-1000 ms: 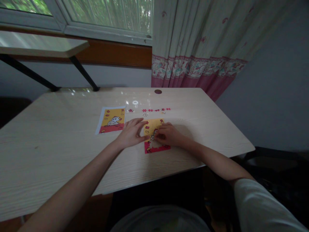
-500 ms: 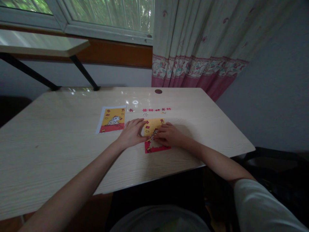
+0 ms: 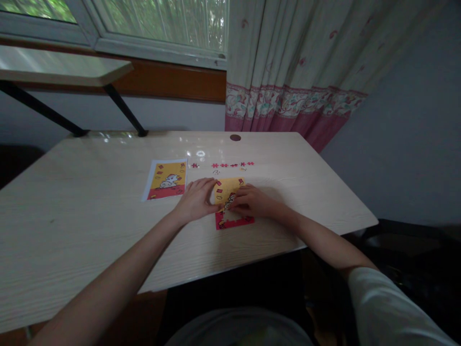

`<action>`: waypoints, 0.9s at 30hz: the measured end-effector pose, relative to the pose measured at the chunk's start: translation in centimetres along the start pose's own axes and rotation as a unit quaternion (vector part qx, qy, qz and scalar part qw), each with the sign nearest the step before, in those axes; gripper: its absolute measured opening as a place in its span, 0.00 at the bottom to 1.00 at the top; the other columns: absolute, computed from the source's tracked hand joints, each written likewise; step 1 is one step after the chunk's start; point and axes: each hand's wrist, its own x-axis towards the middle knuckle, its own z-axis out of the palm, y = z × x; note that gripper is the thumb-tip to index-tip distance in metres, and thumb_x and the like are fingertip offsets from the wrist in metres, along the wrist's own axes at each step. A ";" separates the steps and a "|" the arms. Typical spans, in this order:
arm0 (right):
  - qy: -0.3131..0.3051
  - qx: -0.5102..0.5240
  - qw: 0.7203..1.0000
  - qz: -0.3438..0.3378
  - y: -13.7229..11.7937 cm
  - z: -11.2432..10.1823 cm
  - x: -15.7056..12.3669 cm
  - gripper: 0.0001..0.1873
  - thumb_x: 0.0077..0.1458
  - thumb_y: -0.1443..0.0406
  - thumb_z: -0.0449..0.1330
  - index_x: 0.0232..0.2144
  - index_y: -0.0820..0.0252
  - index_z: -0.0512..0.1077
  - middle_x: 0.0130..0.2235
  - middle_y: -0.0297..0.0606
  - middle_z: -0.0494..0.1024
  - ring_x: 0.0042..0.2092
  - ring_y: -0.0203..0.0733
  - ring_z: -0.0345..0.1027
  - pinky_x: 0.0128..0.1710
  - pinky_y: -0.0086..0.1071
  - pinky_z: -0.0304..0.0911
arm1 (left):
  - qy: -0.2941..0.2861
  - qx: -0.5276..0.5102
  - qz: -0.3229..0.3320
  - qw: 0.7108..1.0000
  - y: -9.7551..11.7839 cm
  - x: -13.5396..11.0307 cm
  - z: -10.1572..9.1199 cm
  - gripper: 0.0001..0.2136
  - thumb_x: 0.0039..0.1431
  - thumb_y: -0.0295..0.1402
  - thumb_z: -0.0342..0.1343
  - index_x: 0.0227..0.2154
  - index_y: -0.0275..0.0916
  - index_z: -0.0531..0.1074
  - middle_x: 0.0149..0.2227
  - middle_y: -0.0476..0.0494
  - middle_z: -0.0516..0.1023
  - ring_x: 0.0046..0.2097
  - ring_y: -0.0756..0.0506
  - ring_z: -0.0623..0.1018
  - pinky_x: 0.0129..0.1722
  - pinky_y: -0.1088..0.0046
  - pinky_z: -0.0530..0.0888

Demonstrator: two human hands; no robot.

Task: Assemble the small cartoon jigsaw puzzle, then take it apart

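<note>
A partly assembled jigsaw puzzle [image 3: 231, 183] lies flat on the table, yellow above and red below, with a gap showing bare table in its lower middle. My left hand [image 3: 196, 199] rests along its left edge, thumb and fingers apart, the thumb tip by the puzzle's middle. From the right, my right hand [image 3: 253, 201] reaches over the puzzle with bent fingers pinched together above the gap, at a small puzzle piece that they mostly hide. Beyond the hands, several loose red puzzle pieces [image 3: 224, 165] lie in a row, with a few pale pieces [image 3: 216, 172] just below them.
To the left lies a printed picture sheet [image 3: 167, 180] of a white animal on yellow and red. The wooden table [image 3: 90, 216] has a round dark cable hole cover [image 3: 235, 138] near its back edge. A raised shelf [image 3: 65, 67] stands at back left; a curtain [image 3: 284, 72] hangs behind.
Both hands keep nearly the same place at the puzzle. The whole view has shifted very slightly; no piece has visibly moved.
</note>
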 end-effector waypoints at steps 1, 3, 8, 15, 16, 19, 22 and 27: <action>0.004 0.015 1.000 0.013 0.3 -0.2 0.2 0.11 0.58 0.63 0.54 0.31 0.59 0.74 0.31 0.36 0.74 0.34 0.35 0.64 0.38 0.30 0.56 | 0.000 0.003 0.002 1.000 -0.1 0.0 0.1 0.34 0.44 0.48 0.58 0.54 0.39 0.61 0.57 0.35 0.64 0.57 0.34 0.63 0.54 0.53 0.60; 0.018 0.033 0.998 0.048 1.5 -0.7 0.7 0.11 0.58 0.63 0.54 0.30 0.60 0.74 0.30 0.36 0.75 0.33 0.34 0.64 0.37 0.29 0.56 | -0.002 0.008 0.009 1.000 -0.2 -0.1 0.1 0.34 0.46 0.50 0.57 0.54 0.38 0.60 0.57 0.35 0.63 0.57 0.34 0.63 0.54 0.53 0.60; -0.031 0.032 0.985 0.166 5.1 -1.7 3.8 0.08 0.55 0.67 0.56 0.32 0.61 0.75 0.31 0.36 0.76 0.33 0.34 0.65 0.36 0.28 0.56 | -0.013 0.019 0.021 1.000 -0.2 -0.2 0.0 0.34 0.49 0.53 0.53 0.55 0.37 0.59 0.58 0.33 0.62 0.58 0.34 0.62 0.54 0.53 0.60; -0.043 0.047 0.971 0.232 7.2 -0.1 8.8 0.10 0.51 0.66 0.59 0.35 0.65 0.75 0.33 0.39 0.77 0.33 0.35 0.67 0.34 0.26 0.57 | -0.023 0.034 0.024 0.999 0.1 -0.3 -0.4 0.34 0.51 0.54 0.51 0.56 0.36 0.59 0.58 0.33 0.61 0.58 0.34 0.62 0.54 0.53 0.60; -0.045 0.046 0.970 0.236 7.2 0.3 9.3 0.10 0.50 0.64 0.60 0.35 0.65 0.75 0.33 0.40 0.77 0.33 0.35 0.67 0.34 0.26 0.57 | -0.025 0.036 0.023 0.999 0.1 -0.3 -0.4 0.34 0.51 0.54 0.51 0.56 0.36 0.59 0.58 0.33 0.61 0.58 0.34 0.62 0.54 0.53 0.60; -0.056 0.037 0.967 0.246 7.3 0.8 10.2 0.11 0.48 0.63 0.62 0.34 0.66 0.75 0.34 0.40 0.77 0.33 0.36 0.67 0.33 0.26 0.57 | -0.030 0.040 0.019 0.999 0.2 -0.3 -0.5 0.34 0.51 0.54 0.51 0.56 0.36 0.58 0.59 0.33 0.61 0.58 0.34 0.62 0.54 0.53 0.60; -0.088 0.043 0.962 0.254 7.2 0.5 10.3 0.10 0.48 0.64 0.63 0.33 0.65 0.74 0.34 0.40 0.77 0.33 0.35 0.67 0.32 0.25 0.57 | -0.033 0.043 0.019 0.998 0.3 -0.3 -0.6 0.34 0.51 0.54 0.50 0.56 0.37 0.58 0.59 0.34 0.61 0.58 0.34 0.62 0.55 0.53 0.60; -0.096 0.082 0.956 0.265 7.2 -0.4 9.4 0.09 0.46 0.66 0.63 0.32 0.65 0.73 0.35 0.39 0.76 0.34 0.35 0.66 0.33 0.25 0.57 | -0.042 0.041 0.022 0.998 0.2 -0.3 -0.8 0.34 0.52 0.53 0.50 0.56 0.35 0.58 0.59 0.33 0.61 0.59 0.35 0.61 0.56 0.54 0.59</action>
